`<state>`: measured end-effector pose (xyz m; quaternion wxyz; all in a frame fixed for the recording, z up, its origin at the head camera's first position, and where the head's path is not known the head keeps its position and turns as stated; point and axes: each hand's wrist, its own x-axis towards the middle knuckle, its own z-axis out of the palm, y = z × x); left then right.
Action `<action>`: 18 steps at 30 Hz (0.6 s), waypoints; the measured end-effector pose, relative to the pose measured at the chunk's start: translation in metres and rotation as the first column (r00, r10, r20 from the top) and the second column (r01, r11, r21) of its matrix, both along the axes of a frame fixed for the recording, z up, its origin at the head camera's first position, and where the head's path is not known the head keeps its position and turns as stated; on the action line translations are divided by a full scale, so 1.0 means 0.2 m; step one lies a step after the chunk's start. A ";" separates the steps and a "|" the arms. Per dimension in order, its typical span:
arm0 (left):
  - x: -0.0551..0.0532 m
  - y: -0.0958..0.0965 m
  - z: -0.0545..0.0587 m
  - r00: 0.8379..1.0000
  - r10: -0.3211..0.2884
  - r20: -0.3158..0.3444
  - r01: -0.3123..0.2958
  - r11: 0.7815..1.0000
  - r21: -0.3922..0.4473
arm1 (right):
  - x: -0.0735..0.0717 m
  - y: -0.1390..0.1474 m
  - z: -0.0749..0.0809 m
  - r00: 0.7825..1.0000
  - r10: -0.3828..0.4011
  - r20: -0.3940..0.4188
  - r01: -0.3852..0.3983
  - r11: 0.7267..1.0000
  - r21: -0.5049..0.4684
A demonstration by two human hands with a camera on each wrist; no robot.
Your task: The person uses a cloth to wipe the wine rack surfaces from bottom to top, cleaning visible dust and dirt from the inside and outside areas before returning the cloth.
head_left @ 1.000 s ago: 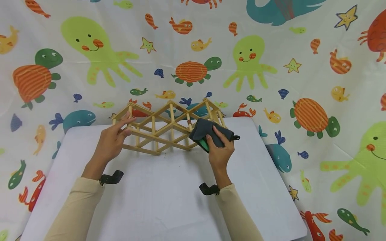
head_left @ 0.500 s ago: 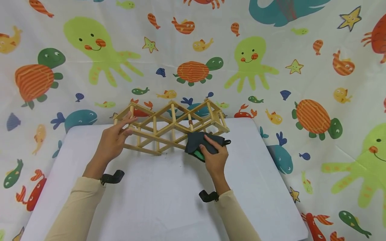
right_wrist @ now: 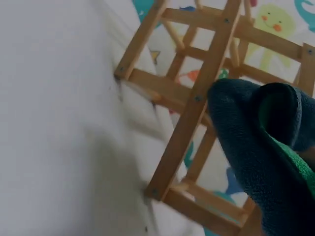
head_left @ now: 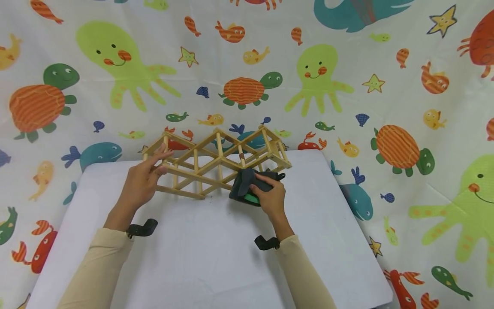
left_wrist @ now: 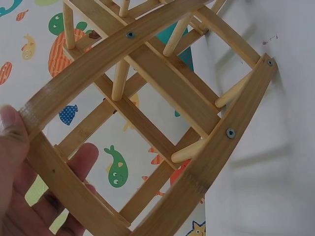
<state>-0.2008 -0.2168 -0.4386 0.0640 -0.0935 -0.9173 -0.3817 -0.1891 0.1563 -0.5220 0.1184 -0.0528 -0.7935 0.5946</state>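
A wooden lattice rack [head_left: 220, 161] of crossed slats and round dowels, joined with small screws, stands near the back of the white table. My left hand [head_left: 142, 182] grips its left end; in the left wrist view the thumb and fingers [left_wrist: 84, 160] close round a slat. In my right hand [head_left: 273, 198] is a folded dark grey-blue cloth [head_left: 244, 184] with a green underside, pinched between thumb and fingers. The cloth lies against the rack's lower right slats. In the right wrist view the cloth [right_wrist: 241, 132] hides part of the rack and most of the hand.
The white table [head_left: 193, 266] reaches from the rack toward my body. Behind it hangs a white curtain [head_left: 154, 60] printed with sea animals, close to the rack's back. A black wrist strap mount [head_left: 143, 228] sits on my left wrist.
My right hand has moved the cloth down and left, from the rack's right end to its lower slats. The left hand keeps its grip, and the rack stays about where it was.
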 end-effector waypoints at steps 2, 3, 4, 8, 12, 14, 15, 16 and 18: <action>0.01 -0.01 0.00 1.000 0.000 -0.005 0.000 1.000 -0.001 | 0.03 0.01 -0.03 1.000 0.026 0.017 -0.026 1.000 0.015; 0.01 -0.01 0.00 1.000 -0.001 -0.006 0.001 1.000 -0.003 | 0.04 0.01 -0.04 1.000 0.015 -0.003 -0.015 1.000 0.012; 0.01 -0.01 0.00 1.000 -0.006 -0.008 0.006 1.000 -0.004 | 0.05 0.03 -0.05 0.999 -0.006 -0.036 0.006 1.000 -0.001; 0.01 -0.01 0.01 1.000 -0.006 -0.014 0.006 1.000 -0.005 | 0.07 0.10 -0.05 0.966 -0.162 -0.202 0.144 0.984 -0.103; 0.01 -0.01 0.01 1.000 0.003 -0.001 -0.003 1.000 -0.002 | 0.03 0.16 -0.05 0.906 -0.332 -0.262 0.289 0.938 -0.191; 0.01 -0.01 0.01 1.000 0.006 0.002 -0.006 1.000 -0.004 | 0.01 0.19 -0.06 0.899 -0.372 -0.231 0.332 0.923 -0.194; 0.01 0.00 0.01 1.000 0.005 0.000 -0.005 1.000 -0.006 | -0.01 0.20 -0.07 0.901 -0.382 -0.205 0.348 0.919 -0.184; 0.01 0.00 0.01 1.000 0.003 -0.004 -0.003 1.000 -0.009 | -0.02 0.20 -0.08 0.908 -0.382 -0.172 0.355 0.919 -0.169; 0.01 0.01 0.01 1.000 -0.002 -0.010 0.002 1.000 -0.018 | -0.03 0.21 -0.12 0.931 -0.353 -0.091 0.343 0.932 -0.117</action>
